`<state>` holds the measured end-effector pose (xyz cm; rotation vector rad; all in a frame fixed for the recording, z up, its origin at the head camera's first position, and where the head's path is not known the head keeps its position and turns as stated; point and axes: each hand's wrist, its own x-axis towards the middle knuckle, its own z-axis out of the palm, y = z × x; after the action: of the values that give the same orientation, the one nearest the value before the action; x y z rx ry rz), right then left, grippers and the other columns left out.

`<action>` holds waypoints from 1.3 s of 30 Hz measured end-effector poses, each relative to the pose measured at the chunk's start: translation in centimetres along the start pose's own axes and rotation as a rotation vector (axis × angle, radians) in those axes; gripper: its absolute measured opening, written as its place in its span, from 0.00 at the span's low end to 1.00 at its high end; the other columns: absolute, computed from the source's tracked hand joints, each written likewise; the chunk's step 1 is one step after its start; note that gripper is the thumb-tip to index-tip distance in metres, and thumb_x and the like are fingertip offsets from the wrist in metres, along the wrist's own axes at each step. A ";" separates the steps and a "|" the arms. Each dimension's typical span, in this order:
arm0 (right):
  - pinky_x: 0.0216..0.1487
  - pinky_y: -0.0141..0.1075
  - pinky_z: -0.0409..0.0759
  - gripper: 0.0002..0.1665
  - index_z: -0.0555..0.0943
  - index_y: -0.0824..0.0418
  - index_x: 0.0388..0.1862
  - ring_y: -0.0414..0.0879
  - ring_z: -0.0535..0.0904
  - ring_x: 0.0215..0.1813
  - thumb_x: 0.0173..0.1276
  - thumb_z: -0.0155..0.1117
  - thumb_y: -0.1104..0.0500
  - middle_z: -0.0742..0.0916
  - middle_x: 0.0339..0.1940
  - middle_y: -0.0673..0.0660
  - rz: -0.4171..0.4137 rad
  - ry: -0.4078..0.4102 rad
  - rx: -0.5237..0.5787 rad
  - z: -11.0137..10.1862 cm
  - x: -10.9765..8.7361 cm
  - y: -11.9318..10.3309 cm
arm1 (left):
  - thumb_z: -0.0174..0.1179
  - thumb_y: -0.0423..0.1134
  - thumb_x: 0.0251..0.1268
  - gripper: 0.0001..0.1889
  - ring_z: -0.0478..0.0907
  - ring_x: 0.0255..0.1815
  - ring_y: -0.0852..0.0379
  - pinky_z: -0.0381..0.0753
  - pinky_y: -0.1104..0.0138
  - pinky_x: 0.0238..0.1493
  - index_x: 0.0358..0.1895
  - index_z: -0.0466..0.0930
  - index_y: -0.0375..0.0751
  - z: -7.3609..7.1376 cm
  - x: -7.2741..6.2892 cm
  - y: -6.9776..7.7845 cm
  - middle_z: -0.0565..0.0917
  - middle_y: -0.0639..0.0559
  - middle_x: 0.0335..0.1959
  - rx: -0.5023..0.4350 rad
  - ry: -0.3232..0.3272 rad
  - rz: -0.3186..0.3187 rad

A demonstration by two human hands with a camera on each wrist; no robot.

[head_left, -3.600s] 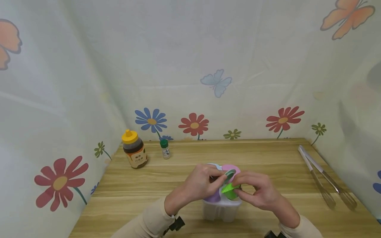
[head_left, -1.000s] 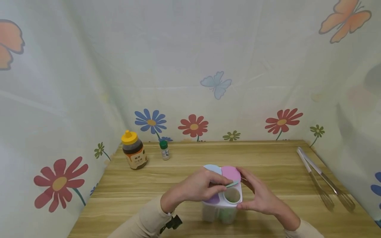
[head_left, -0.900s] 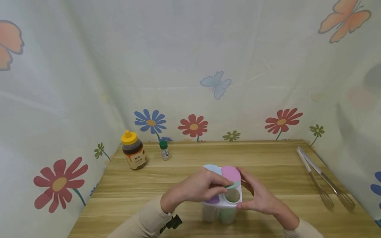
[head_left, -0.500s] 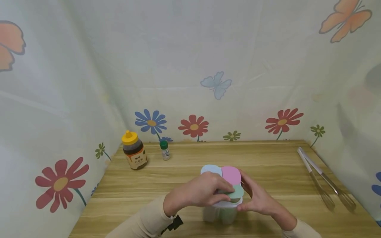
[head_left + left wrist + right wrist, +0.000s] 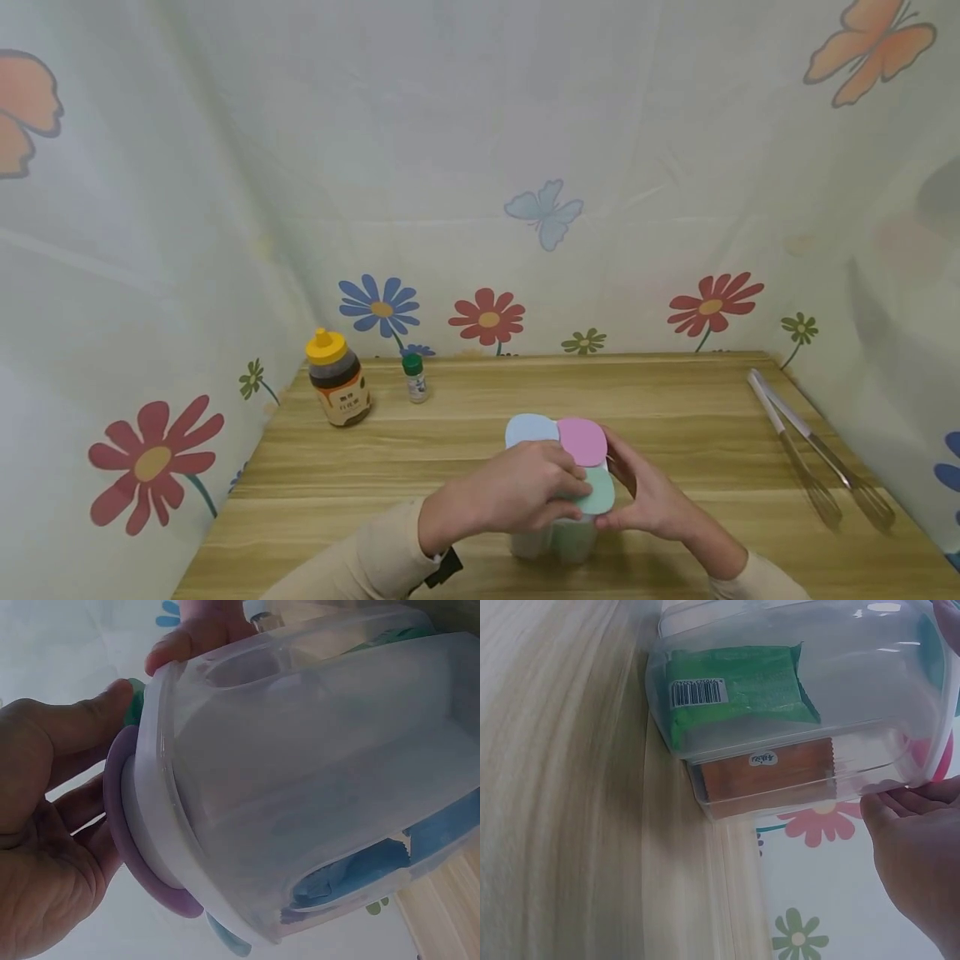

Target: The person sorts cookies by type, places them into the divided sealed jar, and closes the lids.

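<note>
A clear storage box point(image 5: 573, 543) with a white top and several rounded lids stands on the table. My left hand point(image 5: 517, 490) holds the mint-green lid point(image 5: 601, 493) flat at the near right opening, its thumb at the lid's edge. Farther back are the light-blue lid point(image 5: 529, 427) and pink lid point(image 5: 583, 442). The purple lid point(image 5: 120, 814) shows in the left wrist view; my left hand hides it in the head view. My right hand point(image 5: 651, 496) grips the box's right side by the rim. Inside are a green packet point(image 5: 742, 686), an orange-brown packet point(image 5: 769, 774) and a blue packet point(image 5: 356, 876).
At the back left of the wooden table point(image 5: 450, 450) stand a dark-filled bottle point(image 5: 341, 387) with a yellow cap and a small green-capped shaker point(image 5: 415, 379). Metal tongs point(image 5: 813, 446) lie along the right side. A flowered curtain point(image 5: 420, 167) surrounds the table.
Earlier both hands worked over the box with a bright green packet, now inside. The mint-green lid has come from tilted to flat over its opening. My right hand has moved to the box's side.
</note>
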<state>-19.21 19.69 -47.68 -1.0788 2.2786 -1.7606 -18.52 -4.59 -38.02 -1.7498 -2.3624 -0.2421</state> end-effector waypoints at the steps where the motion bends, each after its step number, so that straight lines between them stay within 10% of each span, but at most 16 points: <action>1: 0.69 0.23 0.59 0.64 0.46 0.64 0.78 0.31 0.58 0.74 0.50 0.77 0.68 0.60 0.75 0.71 -0.001 0.001 0.006 0.0 0.0 0.0 | 0.65 0.48 0.63 0.12 0.80 0.46 0.68 0.75 0.77 0.52 0.45 0.88 0.50 0.0 0.0 0.0 0.87 0.61 0.42 0.005 -0.002 0.003; 22: 0.70 0.24 0.59 0.64 0.44 0.73 0.76 0.33 0.58 0.75 0.49 0.75 0.73 0.55 0.73 0.80 -0.081 -0.054 0.062 -0.4 -0.5 0.0 | 0.69 0.56 0.55 0.16 0.69 0.35 0.69 0.62 0.78 0.20 0.49 0.85 0.69 -0.8 1.1 1.4 0.74 0.64 0.32 0.175 -0.129 -0.044; 33: 0.70 0.25 0.59 0.64 0.45 0.67 0.78 0.33 0.59 0.75 0.49 0.76 0.70 0.56 0.76 0.71 -0.014 -0.064 0.055 -0.5 -0.3 -0.7 | 0.69 0.58 0.53 0.16 0.71 0.37 0.68 0.65 0.78 0.22 0.47 0.86 0.69 -0.7 0.7 1.8 0.76 0.66 0.32 0.242 -0.082 -0.040; 39: 0.69 0.24 0.59 0.64 0.45 0.71 0.77 0.33 0.60 0.74 0.49 0.76 0.72 0.56 0.74 0.76 -0.043 -0.066 0.064 -0.3 -0.4 -0.4 | 0.65 0.56 0.60 0.16 0.74 0.43 0.68 0.73 0.79 0.39 0.50 0.85 0.63 -0.2 -0.1 1.4 0.80 0.64 0.41 0.218 -0.045 0.020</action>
<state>-18.85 20.10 -47.36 -1.1641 2.1616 -1.7723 -17.11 -4.34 -37.83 -1.6909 -2.3008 0.0563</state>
